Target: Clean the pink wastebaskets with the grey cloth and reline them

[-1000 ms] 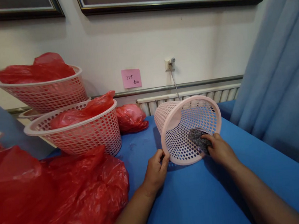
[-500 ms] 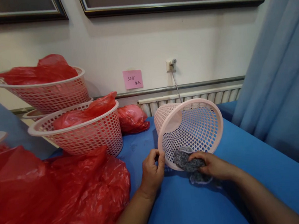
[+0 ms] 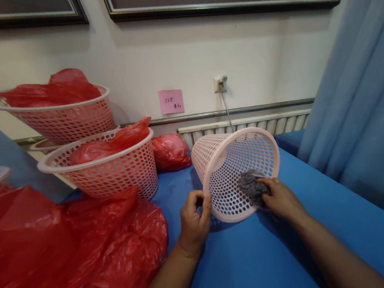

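Note:
A pink perforated basket (image 3: 209, 153) lies on its side on the blue table surface (image 3: 232, 266), its open mouth facing me and tilted to the right. My left hand (image 3: 196, 220) pinches the lower left of the basket's rim between thumb and fingers. Bunched in my right hand (image 3: 282, 199) is a grey cloth (image 3: 252, 186), which is at the lower right part of the mouth, against or just inside the basket wall. My right fingertips are partly hidden by the cloth.
Pink baskets (image 3: 114, 173) holding red plastic bags stand at the left, one raised behind (image 3: 69, 119). Loose red plastic (image 3: 114, 254) covers the left front. A red bundle (image 3: 170, 151) lies near the radiator (image 3: 291, 121). A blue curtain (image 3: 359, 102) hangs at the right.
My right hand and the grey cloth have moved right and slightly up along the basket's mouth. The basket has shifted a little left. My left hand keeps its hold on the rim.

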A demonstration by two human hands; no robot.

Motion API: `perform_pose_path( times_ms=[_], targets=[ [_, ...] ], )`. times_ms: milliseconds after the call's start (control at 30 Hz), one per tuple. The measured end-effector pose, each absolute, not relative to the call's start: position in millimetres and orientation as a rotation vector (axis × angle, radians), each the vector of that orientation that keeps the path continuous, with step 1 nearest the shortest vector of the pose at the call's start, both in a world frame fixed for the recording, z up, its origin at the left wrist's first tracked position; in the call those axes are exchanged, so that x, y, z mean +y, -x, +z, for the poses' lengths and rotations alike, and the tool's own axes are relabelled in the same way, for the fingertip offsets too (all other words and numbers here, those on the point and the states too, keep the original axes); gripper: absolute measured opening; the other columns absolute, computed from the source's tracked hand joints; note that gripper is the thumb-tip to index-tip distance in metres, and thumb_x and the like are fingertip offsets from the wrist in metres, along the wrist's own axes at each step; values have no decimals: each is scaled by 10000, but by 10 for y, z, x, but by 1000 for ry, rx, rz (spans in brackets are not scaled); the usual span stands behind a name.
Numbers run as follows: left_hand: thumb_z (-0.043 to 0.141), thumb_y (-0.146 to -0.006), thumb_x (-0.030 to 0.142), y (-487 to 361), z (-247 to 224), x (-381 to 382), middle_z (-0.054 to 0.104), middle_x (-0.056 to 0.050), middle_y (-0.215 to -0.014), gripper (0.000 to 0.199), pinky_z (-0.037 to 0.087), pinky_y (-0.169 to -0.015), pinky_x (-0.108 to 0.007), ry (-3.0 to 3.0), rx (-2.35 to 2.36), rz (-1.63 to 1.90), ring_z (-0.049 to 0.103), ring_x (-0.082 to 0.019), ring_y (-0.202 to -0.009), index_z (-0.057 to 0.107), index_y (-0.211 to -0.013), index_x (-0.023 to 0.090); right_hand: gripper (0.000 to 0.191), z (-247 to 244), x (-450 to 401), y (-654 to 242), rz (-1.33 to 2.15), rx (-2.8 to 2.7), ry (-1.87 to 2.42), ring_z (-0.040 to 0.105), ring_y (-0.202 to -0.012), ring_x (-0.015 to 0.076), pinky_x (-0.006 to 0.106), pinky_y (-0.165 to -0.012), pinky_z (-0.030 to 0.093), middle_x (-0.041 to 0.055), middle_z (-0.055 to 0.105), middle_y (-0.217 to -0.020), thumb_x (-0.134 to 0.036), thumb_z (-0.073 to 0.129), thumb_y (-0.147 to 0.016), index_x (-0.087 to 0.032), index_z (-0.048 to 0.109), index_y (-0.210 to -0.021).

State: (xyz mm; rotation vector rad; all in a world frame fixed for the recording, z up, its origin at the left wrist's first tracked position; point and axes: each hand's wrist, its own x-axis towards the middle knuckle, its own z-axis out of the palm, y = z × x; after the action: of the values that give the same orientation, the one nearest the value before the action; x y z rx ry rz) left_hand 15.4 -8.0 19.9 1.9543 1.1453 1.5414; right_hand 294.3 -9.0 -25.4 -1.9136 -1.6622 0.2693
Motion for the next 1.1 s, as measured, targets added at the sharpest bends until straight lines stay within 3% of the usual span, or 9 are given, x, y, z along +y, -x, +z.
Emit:
perform_pose_path(
  times_ms=[133,233,367,500,700,800,900,1000,1100],
  targets=[
    [620,-949,380,-274,106,-107,651,14,-774,171,524,-684,-270,-1924,1048,1225,643,-162,-700,583,-952,213,554,-374,-38,-2899,529,-1852,1719,671,-1112,223,343,-1035,487,51,721,-1163,-101,586,-732,-260,715,-1247],
    [588,-966,377,-328,50,-113,656,12,-764,161,530,-687,-279,-1894,968,1081,669,-167,-689,556,-939,222,561,-353,-44,-2974,525,-1816,1780,678,-1128,245,371,-1042,492,73,723,-1207,-111,584,-732,-244,719,-1260],
    [598,-956,389,-339,31,-103,697,-31,-803,201,535,-723,-298,-1972,1068,1106,668,-191,-742,602,-861,211,556,-296,-72,-3052,458,-1791,1879,691,-1085,263,392,-1008,508,82,732,-1148,-116,586,-728,-251,735,-1247],
    [621,-942,358,-378,-25,-69,786,-81,-1018,192,571,-842,-333,-1999,978,952,726,-247,-933,726,-982,202,551,-328,-81,-2889,618,-1851,1534,668,-1126,240,401,-1068,485,69,725,-1183,-87,607,-699,-251,750,-1205],
    [550,-986,381,-314,-52,-7,753,-43,-883,272,551,-787,-309,-1960,975,1121,700,-215,-833,708,-894,180,561,-279,-160,-2578,789,-1899,1251,655,-1107,228,375,-1006,521,68,691,-1190,-93,599,-739,-256,723,-1262],
    [548,-985,384,-178,59,-8,610,12,-715,302,471,-664,-261,-1996,1103,1302,582,-156,-681,611,-763,190,589,-174,-228,-2651,581,-2017,1494,662,-1015,229,364,-953,530,68,675,-1092,-50,569,-712,-254,737,-1238],
    [545,-983,358,-67,201,-25,476,56,-641,324,390,-605,-242,-2066,1183,1454,477,-122,-601,535,-699,204,539,-74,-238,-2883,123,-1829,1816,663,-945,244,389,-904,542,108,633,-1136,-66,542,-765,-226,736,-1241],
    [534,-990,321,-39,296,-52,451,66,-627,318,363,-584,-240,-2134,1162,1479,453,-112,-574,509,-694,208,484,-15,-192,-3087,-270,-1474,1822,643,-1060,284,415,-935,540,136,566,-1263,-153,543,-845,-218,695,-1301],
    [529,-993,297,-68,315,-87,450,68,-627,321,361,-581,-238,-2186,1081,1450,453,-108,-566,483,-688,211,489,4,-170,-3078,-320,-1464,1837,642,-1074,284,403,-927,535,140,556,-1265,-179,538,-861,-211,670,-1331]
  ],
)
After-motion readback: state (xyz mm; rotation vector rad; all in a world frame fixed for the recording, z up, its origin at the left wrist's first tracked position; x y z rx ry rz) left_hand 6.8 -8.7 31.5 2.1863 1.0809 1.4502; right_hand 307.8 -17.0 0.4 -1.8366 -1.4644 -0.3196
